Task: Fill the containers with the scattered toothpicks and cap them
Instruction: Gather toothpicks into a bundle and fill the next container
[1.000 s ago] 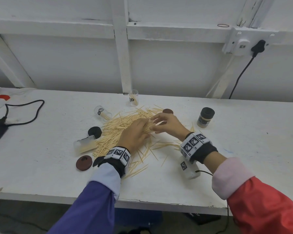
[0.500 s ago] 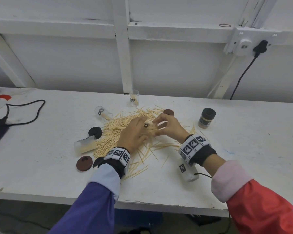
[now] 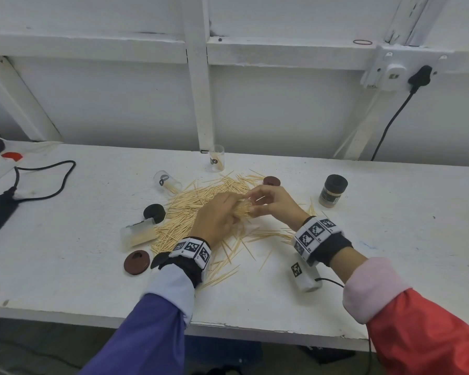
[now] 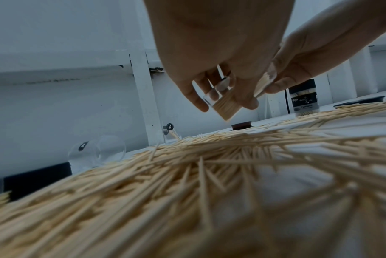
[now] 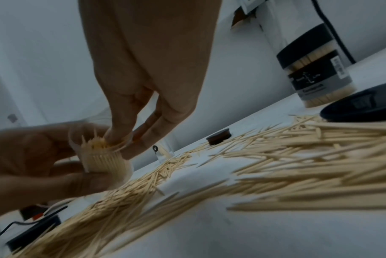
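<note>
Toothpicks (image 5: 103, 161), thin pale wood, pack a clear round container (image 5: 119, 167) in left grip (image 3: 214, 217).

In the head view, the left hand (image 3: 214, 217) covers most of the clear container (image 3: 243, 209) it grips, so only a sliver of packed toothpicks shows between the two hands. The right hand (image 3: 274, 203) hides its own fingertips at the container's mouth. In the left wrist view, the scattered toothpicks (image 4: 187, 200) nearest the camera blur into pale streaks. In the right wrist view, a black lid (image 5: 361, 109) is cut off by the right edge, and the capped jar's (image 5: 315, 69) label is too blurred to read.
</note>
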Available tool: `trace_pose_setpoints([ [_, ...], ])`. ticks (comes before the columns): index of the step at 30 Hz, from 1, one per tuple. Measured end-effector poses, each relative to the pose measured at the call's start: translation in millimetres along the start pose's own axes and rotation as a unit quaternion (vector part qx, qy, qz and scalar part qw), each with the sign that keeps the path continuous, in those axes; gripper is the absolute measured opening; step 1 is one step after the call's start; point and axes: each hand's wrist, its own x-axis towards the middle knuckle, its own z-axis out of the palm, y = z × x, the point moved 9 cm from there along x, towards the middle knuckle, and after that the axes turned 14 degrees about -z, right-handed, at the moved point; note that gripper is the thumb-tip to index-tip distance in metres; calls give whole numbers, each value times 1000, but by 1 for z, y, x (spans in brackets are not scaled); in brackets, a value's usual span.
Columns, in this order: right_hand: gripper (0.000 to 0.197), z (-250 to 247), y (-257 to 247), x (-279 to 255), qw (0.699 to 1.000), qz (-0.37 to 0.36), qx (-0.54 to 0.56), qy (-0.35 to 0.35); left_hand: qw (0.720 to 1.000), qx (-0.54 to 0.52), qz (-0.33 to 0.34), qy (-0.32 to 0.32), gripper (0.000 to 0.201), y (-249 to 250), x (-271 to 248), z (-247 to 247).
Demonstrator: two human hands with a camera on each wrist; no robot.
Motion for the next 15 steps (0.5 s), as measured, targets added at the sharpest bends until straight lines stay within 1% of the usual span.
trace_pose_setpoints([
  [2,30,1,1,1,1000,6,-13,-2,1000,8,-6,-4,50,0,0,1],
  [4,26,-4,7,1,999,33,-36,3,1000,16,-21,-10,50,-5,1,3],
  [5,24,-8,10,1,996,43,-82,-2,999,20,-30,-12,50,-7,2,4],
  [6,22,-13,12,1,986,50,-159,-23,999,23,-39,-16,51,-10,2,5],
  [7,23,-15,15,-1,965,57,-250,-63,998,25,-47,-20,51,-12,2,6],
  [9,32,-11,24,-9,895,72,-407,-165,997,34,-57,-28,52,-13,2,8],
  [10,38,-6,28,-14,865,74,-452,-203,997,41,-60,-32,51,-13,2,8],
  [11,42,-3,30,-17,848,72,-476,-222,996,48,-63,-35,51,-13,1,9],
  [13,37,0,29,-18,837,56,-495,-224,995,61,-68,-44,50,-11,1,11],
  [15,22,1,26,-17,836,44,-503,-216,994,69,-70,-54,50,-9,1,13],
])
